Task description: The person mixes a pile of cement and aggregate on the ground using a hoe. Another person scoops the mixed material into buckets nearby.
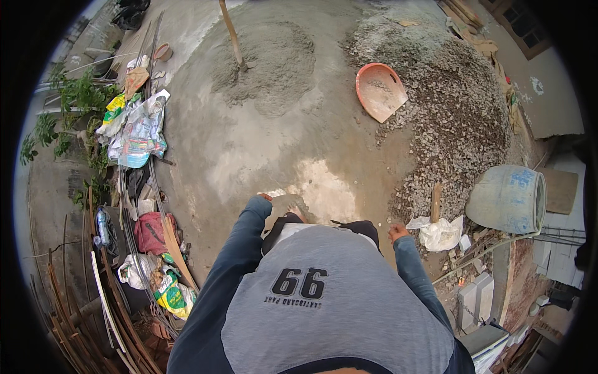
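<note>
My left hand [266, 197] hangs low by my left side, over the wet grey ground. Most of it is hidden behind the sleeve cuff, so its fingers cannot be made out. On the other side, my right hand [397, 233] hangs beside my hip with its fingers curled in and nothing visible in them. It is nearest to the edge of the gravel heap [455, 118] and a white plastic bag [441, 234]. Ahead of me lies a mound of wet concrete mix [274, 59], with a wooden handle [232, 34] standing tilted in it; its lower end is buried.
An orange scoop-shaped pan [381, 92] rests on the gravel's left edge. A large bluish barrel [506, 199] lies at right, above grey blocks [475, 302]. Long metal rods [124, 215], sacks [138, 134] and a red bag [156, 232] line the left side.
</note>
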Demonstrator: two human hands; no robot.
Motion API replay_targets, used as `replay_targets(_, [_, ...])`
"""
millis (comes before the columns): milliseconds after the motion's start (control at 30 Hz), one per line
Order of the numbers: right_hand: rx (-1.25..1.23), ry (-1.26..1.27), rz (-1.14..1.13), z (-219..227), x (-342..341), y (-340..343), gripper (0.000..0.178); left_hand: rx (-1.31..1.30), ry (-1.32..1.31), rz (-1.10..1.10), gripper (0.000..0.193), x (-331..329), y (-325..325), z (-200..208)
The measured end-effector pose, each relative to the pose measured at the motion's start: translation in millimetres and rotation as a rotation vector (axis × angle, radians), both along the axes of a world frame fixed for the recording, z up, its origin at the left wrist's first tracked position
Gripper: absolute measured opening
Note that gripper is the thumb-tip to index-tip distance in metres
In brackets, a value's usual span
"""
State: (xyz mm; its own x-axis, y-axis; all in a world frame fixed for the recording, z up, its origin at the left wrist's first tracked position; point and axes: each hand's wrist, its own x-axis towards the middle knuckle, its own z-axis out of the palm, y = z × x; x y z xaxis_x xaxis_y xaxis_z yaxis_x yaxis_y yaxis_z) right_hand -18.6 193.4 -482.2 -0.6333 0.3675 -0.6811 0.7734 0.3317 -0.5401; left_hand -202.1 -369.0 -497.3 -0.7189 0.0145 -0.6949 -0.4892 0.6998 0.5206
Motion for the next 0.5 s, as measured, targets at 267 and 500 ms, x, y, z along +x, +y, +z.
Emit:
replay_targets(267, [0.048,-0.142,0.297,-23,-43,-102,0.032,-0.186,-0.143,0.093,0.034,67,-190,-49])
replay_targets(500, [0.251,-0.146,0.591,14,-105,-100,0.034,-0.434,-0.078,-0.569,0.028,114,-187,-56])
